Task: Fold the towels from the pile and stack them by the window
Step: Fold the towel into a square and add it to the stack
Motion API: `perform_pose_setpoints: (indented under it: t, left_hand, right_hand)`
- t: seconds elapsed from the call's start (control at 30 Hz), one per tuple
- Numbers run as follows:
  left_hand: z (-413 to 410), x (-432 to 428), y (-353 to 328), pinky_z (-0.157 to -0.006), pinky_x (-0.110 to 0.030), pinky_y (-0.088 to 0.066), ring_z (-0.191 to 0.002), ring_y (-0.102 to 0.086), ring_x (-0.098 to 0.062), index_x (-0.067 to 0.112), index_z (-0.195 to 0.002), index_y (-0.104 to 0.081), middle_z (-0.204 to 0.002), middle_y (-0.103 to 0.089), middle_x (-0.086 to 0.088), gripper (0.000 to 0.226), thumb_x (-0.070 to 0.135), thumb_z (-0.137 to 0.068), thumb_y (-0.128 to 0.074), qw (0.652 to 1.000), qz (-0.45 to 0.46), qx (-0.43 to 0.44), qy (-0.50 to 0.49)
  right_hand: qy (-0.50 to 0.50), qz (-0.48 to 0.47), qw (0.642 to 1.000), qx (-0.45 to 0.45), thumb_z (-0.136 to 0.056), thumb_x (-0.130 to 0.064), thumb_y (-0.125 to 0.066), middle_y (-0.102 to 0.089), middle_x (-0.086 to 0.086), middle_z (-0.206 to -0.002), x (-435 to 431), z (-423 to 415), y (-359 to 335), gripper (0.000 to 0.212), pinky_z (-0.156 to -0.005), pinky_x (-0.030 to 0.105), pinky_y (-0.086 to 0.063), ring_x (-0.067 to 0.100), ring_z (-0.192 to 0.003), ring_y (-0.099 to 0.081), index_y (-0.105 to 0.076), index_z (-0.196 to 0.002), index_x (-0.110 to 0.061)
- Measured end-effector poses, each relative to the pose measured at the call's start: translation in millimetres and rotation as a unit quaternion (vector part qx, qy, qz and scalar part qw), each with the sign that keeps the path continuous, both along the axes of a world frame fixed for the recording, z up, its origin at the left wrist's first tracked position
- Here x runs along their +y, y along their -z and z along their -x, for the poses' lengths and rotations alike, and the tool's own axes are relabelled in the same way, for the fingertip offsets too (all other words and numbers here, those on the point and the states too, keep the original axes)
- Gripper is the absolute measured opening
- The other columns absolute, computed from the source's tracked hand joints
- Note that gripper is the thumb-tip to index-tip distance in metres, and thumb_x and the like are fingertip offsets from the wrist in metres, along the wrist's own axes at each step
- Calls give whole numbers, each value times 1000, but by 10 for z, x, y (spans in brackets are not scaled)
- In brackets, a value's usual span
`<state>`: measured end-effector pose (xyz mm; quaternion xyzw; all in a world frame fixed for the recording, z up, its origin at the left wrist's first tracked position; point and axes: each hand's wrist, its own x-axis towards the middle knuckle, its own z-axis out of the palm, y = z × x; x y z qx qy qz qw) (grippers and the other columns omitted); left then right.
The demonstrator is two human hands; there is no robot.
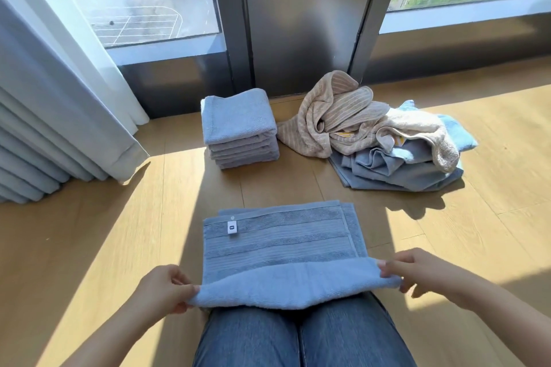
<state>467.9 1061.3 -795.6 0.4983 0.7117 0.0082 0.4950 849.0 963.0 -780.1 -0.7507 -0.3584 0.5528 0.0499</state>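
Observation:
A blue towel (280, 247) with a white label lies flat on the wooden floor in front of my knees. Its near edge is lifted and turned over toward the window. My left hand (162, 289) pinches the near left corner. My right hand (417, 272) pinches the near right corner. A stack of folded blue-grey towels (238, 131) stands by the window frame. To its right lies the loose pile (372, 134) of beige and blue towels.
A white and blue curtain (50, 116) hangs down to the floor at the left. The dark window frame (298, 24) rises behind the stack and the pile. My legs in jeans (298, 337) are at the bottom, under the towel's near edge.

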Motion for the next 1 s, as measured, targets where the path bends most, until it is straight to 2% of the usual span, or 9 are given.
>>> perform_pose_setpoints:
  t: [0.07,0.17,0.33,0.47,0.57,0.67,0.73,0.87,1.0]
  left_hand:
    - [12,-20,2,-51,-22,-53,-65,-63,-24,-7,-84,-60,-81,-62,-18,8,-4,-78,-64,999,46,-10,15]
    - [38,-19,16,-50,-23,-53,-68,-61,-26,-7,-83,-59,-81,-59,-19,6,-9,-78,-62,997,57,-43,-13]
    - [-80,347,-192,-43,-17,-52,-70,-57,-27,-4,-81,-55,-84,-54,-21,9,-13,-82,-57,982,-20,-122,-143]
    - [-282,736,-675,-44,-13,-51,-69,-55,-22,1,-77,-53,-80,-52,-15,16,-13,-85,-52,958,-133,-192,-165]
    - [-308,901,-1088,-48,-12,-52,-73,-56,-20,5,-78,-54,-81,-52,-11,15,-8,-85,-54,923,-214,-263,-183]
    - [-257,912,-1304,-53,-13,-54,-78,-59,-20,6,-81,-55,-86,-54,-10,10,-3,-84,-57,903,-243,-293,-197]
    - [-260,874,-1304,-52,-14,-54,-77,-59,-20,5,-81,-54,-86,-55,-11,10,-3,-83,-59,908,-230,-289,-196]
    - [-345,841,-1141,-45,-16,-53,-67,-61,-20,2,-79,-50,-77,-56,-13,15,-10,-81,-59,927,-153,-267,-216]
    - [-395,785,-977,-40,-20,-52,-39,-62,-14,0,-79,-47,-73,-57,-17,18,-16,-80,-56,938,-64,-248,-233]
  right_hand:
    - [-41,34,999,-12,-91,-37,-52,-60,-3,-77,14,-1,11,30,-57,19,-42,10,-63,-53,-66,-77,-14]
    - [-43,17,999,-3,-85,-13,-59,-56,-2,-68,64,21,77,12,-55,19,-40,10,-62,-48,-62,-73,-14]
    - [176,-118,976,43,-86,5,-54,-55,10,-79,434,17,-66,15,-62,30,-53,19,-75,-53,-60,-77,-6]
    - [292,-270,913,95,-85,12,-48,-55,12,-78,841,-26,-561,30,-48,17,-54,18,-70,-54,-63,-68,-6]
    - [349,-408,834,128,-81,15,-45,-58,5,-64,925,-48,-978,52,-49,13,-51,14,-66,-52,-66,-44,-14]
    - [382,-496,764,157,-79,13,-43,-57,-8,-48,814,-88,-1217,52,-54,15,-47,8,-58,-52,-66,-43,-17]
    - [370,-480,780,154,-80,11,-44,-58,-7,-51,748,-92,-1194,48,-51,14,-47,5,-55,-51,-68,-48,-15]
    - [318,-319,887,105,-89,1,-50,-55,5,-76,730,-75,-956,22,-41,12,-49,12,-64,-54,-61,-73,-9]
    - [300,-232,922,79,-87,3,-54,-56,7,-72,734,-110,-742,19,-36,12,-45,9,-45,-56,-61,-73,-8]
